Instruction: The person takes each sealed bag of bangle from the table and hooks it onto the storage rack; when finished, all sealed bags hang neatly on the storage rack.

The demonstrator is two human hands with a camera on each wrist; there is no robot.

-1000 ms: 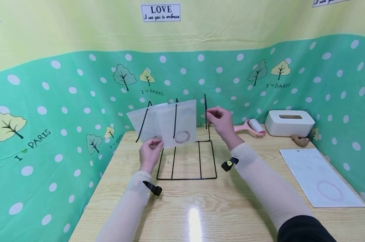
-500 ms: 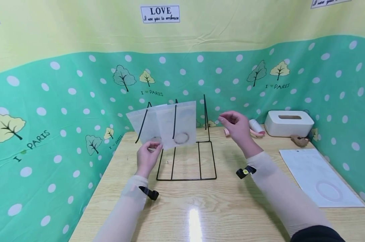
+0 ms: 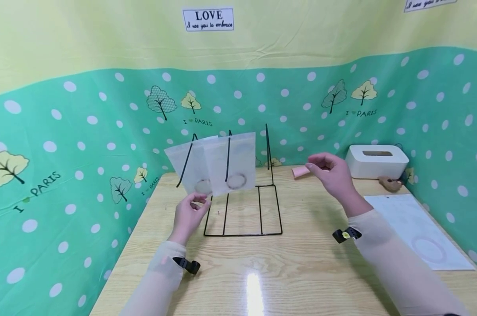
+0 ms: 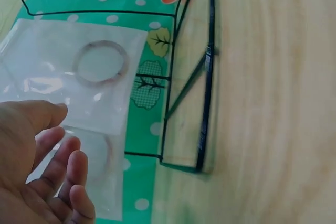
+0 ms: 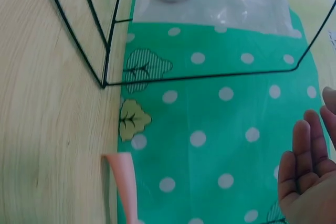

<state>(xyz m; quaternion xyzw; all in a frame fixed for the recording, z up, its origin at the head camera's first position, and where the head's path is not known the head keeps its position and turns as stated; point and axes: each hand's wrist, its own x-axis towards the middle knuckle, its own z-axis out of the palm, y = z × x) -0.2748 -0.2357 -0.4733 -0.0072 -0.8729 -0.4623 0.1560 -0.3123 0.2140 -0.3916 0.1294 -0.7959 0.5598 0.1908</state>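
Note:
Two frosted plastic bags, each with a faint ring on it, hang on a black wire rack (image 3: pixel 242 235). The right bag (image 3: pixel 244 153) overlaps the left bag (image 3: pixel 187 162), and both tilt slightly. My left hand (image 3: pixel 188 216) is just below the left bag's lower edge, fingers loosely bent and thumb apart from them; nothing shows in its grip. To the right of the rack my right hand (image 3: pixel 333 177) is raised over the table, fingers loosely bent and holding nothing. It covers most of a pink-handled lint roller (image 3: pixel 300 171).
A white tissue box (image 3: pixel 377 161) stands at the back right, with a small brown object (image 3: pixel 391 184) before it. Farther forward lies a flat white bag (image 3: pixel 417 228) with a pale ring on it. Polka-dot cloth (image 3: pixel 84 153) borders the table (image 3: pixel 301 272) behind and at both sides.
My right hand has moved away from the rack's right upright, to the right and slightly down. My left hand has drawn down and left from the left bag, uncovering its ring. Both bags stay put.

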